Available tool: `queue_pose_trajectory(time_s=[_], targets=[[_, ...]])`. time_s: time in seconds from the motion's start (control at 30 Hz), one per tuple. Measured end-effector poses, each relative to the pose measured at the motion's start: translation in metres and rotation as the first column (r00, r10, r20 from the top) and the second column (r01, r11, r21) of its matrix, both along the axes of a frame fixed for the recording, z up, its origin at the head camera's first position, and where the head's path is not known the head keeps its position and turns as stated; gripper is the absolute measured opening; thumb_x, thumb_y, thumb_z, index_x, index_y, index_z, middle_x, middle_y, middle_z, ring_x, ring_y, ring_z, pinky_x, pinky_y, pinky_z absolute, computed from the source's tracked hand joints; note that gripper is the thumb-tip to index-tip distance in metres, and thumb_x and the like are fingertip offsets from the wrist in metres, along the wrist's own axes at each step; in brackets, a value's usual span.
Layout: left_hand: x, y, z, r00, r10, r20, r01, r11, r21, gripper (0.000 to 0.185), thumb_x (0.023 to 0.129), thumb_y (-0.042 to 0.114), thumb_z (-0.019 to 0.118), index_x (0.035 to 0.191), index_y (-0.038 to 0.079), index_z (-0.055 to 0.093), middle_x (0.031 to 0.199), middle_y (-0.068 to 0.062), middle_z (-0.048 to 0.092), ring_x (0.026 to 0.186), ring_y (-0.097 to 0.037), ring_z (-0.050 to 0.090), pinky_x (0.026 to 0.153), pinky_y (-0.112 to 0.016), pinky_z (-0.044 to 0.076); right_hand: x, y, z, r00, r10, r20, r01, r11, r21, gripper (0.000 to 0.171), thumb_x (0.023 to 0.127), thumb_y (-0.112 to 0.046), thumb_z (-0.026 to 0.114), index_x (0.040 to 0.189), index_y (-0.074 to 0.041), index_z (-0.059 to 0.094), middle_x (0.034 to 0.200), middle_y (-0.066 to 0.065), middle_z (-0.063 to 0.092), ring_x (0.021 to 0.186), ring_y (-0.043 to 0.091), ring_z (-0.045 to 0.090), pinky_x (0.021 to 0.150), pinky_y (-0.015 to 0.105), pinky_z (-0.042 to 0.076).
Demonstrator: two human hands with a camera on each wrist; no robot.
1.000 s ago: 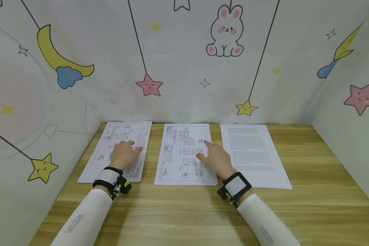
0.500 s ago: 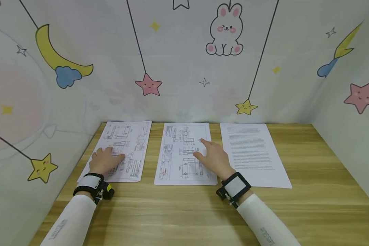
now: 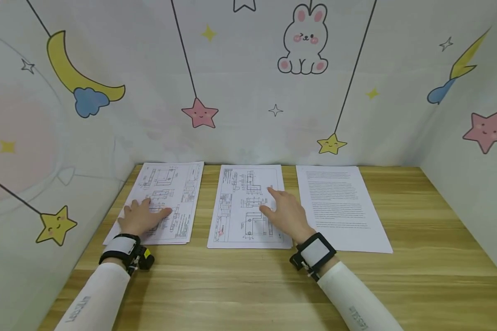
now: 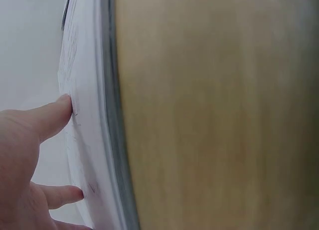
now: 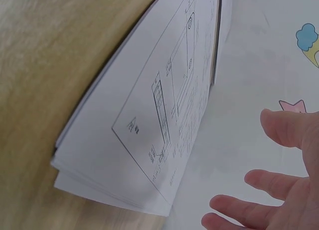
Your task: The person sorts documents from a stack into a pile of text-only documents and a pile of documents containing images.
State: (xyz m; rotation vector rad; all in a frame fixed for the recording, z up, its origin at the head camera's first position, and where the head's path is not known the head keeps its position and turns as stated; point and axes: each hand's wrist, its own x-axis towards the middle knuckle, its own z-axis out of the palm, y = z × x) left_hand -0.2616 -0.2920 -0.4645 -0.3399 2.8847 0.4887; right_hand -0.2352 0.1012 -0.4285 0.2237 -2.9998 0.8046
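Three paper stacks lie side by side on the wooden table. On the left stack of technical drawings (image 3: 190, 184) rests my left hand (image 3: 140, 218), its fingers spread; in the left wrist view the thumb (image 4: 52, 115) and a fingertip touch the sheets. My right hand (image 3: 287, 214) is over the right part of the middle stack of drawings (image 3: 228, 207). In the right wrist view, its extended fingers (image 5: 276, 185) are apart from the paper and hold nothing. Right of that hand lies the stack of printed text (image 3: 339, 197), its lower left corner partly hidden by the hand and wrist.
The wooden table (image 3: 232, 285) meets a cloth backdrop (image 3: 248, 92) behind and at both sides, printed with stars, a moon and a rabbit. Strips of bare wood separate the stacks. Both wrists carry strapped cameras.
My left hand has moved left and nearer to me across the left stack, and has stayed there for the last half second. The right hand has shifted slightly left.
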Motion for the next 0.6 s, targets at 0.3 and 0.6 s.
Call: queue_pose_trajectory(time_s=[0.3,0.6], targets=[[0.0,0.012,0.001,0.999,-0.024,0.049,0.024,1.0,-0.002,0.104,0.089,0.068,0.052,0.154,-0.005,0.017,0.15,-0.046,0.011,0.139,-0.066,0.009,0.104,-0.081,0.019,0.0,-0.002,-0.004,1.0,0.015,-0.023,-0.015,1.0,0.008,0.063,0.094,-0.041,0.064,0.146,-0.01,0.049,0.141,0.02,0.058,0.132,0.039,0.053,0.103,0.055,0.047],[0.003,0.027,0.0,0.999,-0.044,0.031,0.045,0.999,-0.009,0.103,0.089,0.069,0.05,0.155,-0.003,0.016,0.152,-0.045,0.01,0.14,-0.066,0.007,0.105,-0.082,0.016,0.0,-0.003,-0.004,0.999,0.026,-0.027,-0.025,0.999,0.022,0.062,0.094,-0.041,0.064,0.146,-0.009,0.049,0.139,0.021,0.059,0.132,0.039,0.054,0.105,0.054,0.047]])
